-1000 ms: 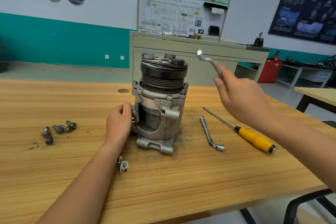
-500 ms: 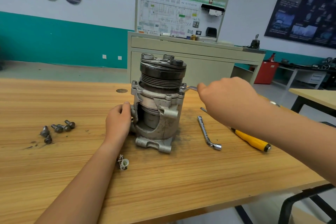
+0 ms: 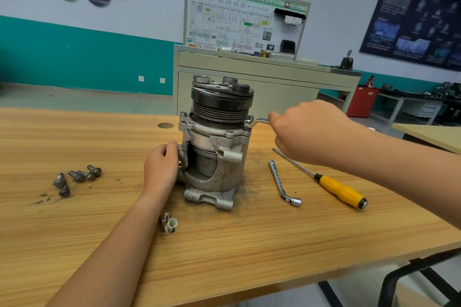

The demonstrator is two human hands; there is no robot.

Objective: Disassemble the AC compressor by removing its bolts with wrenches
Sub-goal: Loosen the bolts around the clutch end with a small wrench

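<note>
My head camera looks down at the wooden table [image 3: 224, 244]. The AC compressor [image 3: 214, 147] stands upright in the middle of it, with its dark round wheel on top. My left hand [image 3: 161, 167] is low on the left side of the compressor, and its fingers curl round the metal edge there and hold it. My right hand [image 3: 306, 132] is up at the right side, curled tight round the handle of a thin silver wrench [image 3: 259, 121]. The far end of the wrench sits on a bolt [image 3: 250, 118] at the right corner of the compressor's upper rim. On the table to the right lie a bent silver socket wrench [image 3: 282, 182] and, near it, a screwdriver [image 3: 334, 187] with a yellow handle; the two do not touch. Far over on the left is a little bunch of loose bolts [image 3: 77, 177]. By my left arm, in front of the compressor, lies a small white and metal part [image 3: 171, 224]. Dark dust lies on the wood round the compressor's foot
</note>
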